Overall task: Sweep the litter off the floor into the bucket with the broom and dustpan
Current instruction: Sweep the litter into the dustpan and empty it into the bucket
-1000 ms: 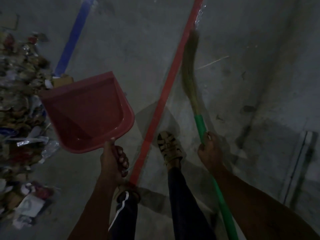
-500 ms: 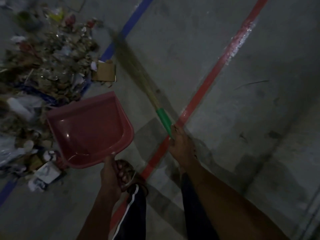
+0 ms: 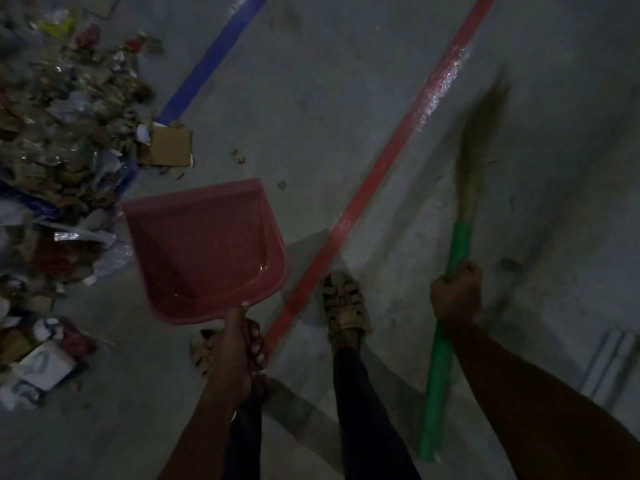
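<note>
Litter (image 3: 65,140) lies heaped along the left of the floor (image 3: 311,98), well apart from the broom and only just beyond the front lip of the dustpan. The left hand (image 3: 239,344) is clamped around the dustpan's handle, thumb on top, holding the red dustpan (image 3: 204,251) raised off the floor with its open mouth facing the heap; the pan looks empty. The right hand (image 3: 456,289) is closed tight on the green handle of the broom (image 3: 460,244), whose bristle head is blurred and lifted out to the right, past the red line (image 3: 377,188). No bucket shows anywhere in view.

To do this step well, I judge the pan should go down first: lip flat and pressed to the floor at the near edge of the heap, tilted so nothing slides back out. The broom then needs to cross over and come in behind the rubbish, drawing it toward the pan in short strokes. The cardboard piece (image 3: 166,147) and the 2 or 3 stray scraps beside it are loose outliers, so gather them in early. Light wrappers may skitter, so gentle strokes suit better than hard flicks.
</note>
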### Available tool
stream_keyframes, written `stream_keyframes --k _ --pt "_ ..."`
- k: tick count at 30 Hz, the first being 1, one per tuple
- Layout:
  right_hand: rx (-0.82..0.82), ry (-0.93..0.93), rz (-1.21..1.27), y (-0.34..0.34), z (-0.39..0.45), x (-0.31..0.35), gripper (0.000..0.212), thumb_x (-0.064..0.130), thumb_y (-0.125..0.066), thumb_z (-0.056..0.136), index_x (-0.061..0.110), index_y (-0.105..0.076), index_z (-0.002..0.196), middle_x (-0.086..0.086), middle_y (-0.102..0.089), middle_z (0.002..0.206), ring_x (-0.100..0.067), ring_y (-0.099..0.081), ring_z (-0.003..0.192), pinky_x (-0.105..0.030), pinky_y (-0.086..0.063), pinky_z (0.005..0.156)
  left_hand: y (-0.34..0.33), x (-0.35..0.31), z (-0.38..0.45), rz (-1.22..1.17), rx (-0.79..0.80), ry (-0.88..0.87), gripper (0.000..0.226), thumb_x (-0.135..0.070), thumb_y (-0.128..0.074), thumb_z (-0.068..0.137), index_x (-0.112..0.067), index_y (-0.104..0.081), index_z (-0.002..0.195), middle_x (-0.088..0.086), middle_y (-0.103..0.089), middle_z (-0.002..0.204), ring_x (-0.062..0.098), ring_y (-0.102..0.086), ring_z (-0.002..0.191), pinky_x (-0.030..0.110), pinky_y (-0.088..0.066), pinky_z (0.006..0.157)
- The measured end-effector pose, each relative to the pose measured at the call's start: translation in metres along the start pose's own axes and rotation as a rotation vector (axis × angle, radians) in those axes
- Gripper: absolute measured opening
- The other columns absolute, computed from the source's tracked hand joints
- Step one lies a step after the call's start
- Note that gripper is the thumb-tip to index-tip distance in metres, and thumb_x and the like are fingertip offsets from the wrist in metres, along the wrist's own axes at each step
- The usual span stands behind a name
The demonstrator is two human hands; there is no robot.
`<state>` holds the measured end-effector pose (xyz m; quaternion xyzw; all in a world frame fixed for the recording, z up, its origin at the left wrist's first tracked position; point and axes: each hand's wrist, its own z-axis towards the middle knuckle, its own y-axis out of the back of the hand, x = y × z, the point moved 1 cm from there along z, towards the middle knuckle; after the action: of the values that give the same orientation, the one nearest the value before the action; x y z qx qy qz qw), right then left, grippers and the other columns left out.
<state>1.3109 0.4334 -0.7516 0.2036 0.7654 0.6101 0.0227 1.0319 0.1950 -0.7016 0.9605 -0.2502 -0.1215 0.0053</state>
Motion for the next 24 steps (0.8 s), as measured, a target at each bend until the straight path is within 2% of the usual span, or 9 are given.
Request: stream_keyframes --k 4,6,8,10,14,20,24 --pt "0.038 -0.200 0.041 0.011 0.036 -0.023 0.049 0.013 -0.063 0.078 -0.005 -0.054 0.123 -0.025 -0.054 0.122 -0.043 -0.057 0.110 -0.045 -0.046 0.094 -0.044 0.004 -0.001 0.104 0.016 -0.045 0.050 -0.053 -0.053 0.093 -0.017 -0.044 0.059 0.002 -0.034 0.044 0.016 -0.033 0.035 0.021 -0.023 0.047" --pt "0.129 -0.187 0.010 0.013 0.051 -0.032 0.053 0.023 -0.062 0.069 -0.008 -0.059 0.112 -0.028 -0.059 0.111 -0.043 -0.062 0.101 -0.046 -0.050 0.087 -0.062 0.005 0.000 0.131 0.019 -0.054 0.049 -0.054 -0.054 0.092 -0.017 -0.046 0.060 0.002 -0.035 0.045 0.016 -0.034 0.035 0.022 -0.023 0.049" --pt "0.212 -0.153 -0.047 0.014 0.059 -0.034 0.042 0.017 -0.064 0.071 -0.009 -0.062 0.104 -0.029 -0.061 0.106 -0.043 -0.063 0.098 -0.045 -0.051 0.084 -0.077 0.005 0.002 0.140 0.021 -0.057 0.050 -0.055 -0.054 0.092 -0.017 -0.046 0.060 0.002 -0.036 0.046 0.017 -0.035 0.036 0.023 -0.023 0.051" --pt "0.245 -0.091 -0.106 0.012 0.060 -0.030 0.034 0.006 -0.064 0.078 -0.009 -0.062 0.108 -0.029 -0.059 0.111 -0.043 -0.061 0.102 -0.045 -0.050 0.088 -0.089 0.005 0.002 0.147 0.021 -0.059 0.051 -0.055 -0.054 0.091 -0.017 -0.046 0.059 0.002 -0.035 0.046 0.016 -0.035 0.036 0.023 -0.022 0.052" --pt "0.298 0.152 -0.210 0.003 0.053 -0.022 0.047 0.008 -0.060 0.080 -0.004 -0.054 0.125 -0.024 -0.050 0.128 -0.042 -0.058 0.108 -0.046 -0.048 0.093 -0.101 0.007 0.001 0.152 0.014 -0.061 0.048 -0.054 -0.053 0.091 -0.019 -0.045 0.060 -0.001 -0.034 0.045 0.014 -0.034 0.034 0.019 -0.022 0.047" --pt "0.427 0.396 -0.270 -0.021 0.011 -0.001 0.052 0.013 -0.053 0.090 0.006 -0.043 0.140 -0.009 -0.037 0.145 -0.033 -0.059 0.103 -0.038 -0.049 0.083 -0.092 0.011 -0.003 0.077 -0.021 -0.021 0.049 -0.055 -0.051 0.091 -0.019 -0.042 0.059 -0.002 -0.031 0.044 0.013 -0.031 0.034 0.019 -0.019 0.046" --pt "0.584 0.503 -0.184 -0.043 -0.033 0.030 0.056 0.013 -0.053 0.090 0.007 -0.040 0.144 -0.007 -0.031 0.151 -0.033 -0.061 0.094 -0.039 -0.052 0.075 -0.066 0.025 -0.011 -0.029 -0.086 -0.037 0.051 -0.047 -0.053 0.096 -0.016 -0.040 0.058 -0.002 -0.030 0.040 0.013 -0.029 0.032 0.017 -0.020 0.042"
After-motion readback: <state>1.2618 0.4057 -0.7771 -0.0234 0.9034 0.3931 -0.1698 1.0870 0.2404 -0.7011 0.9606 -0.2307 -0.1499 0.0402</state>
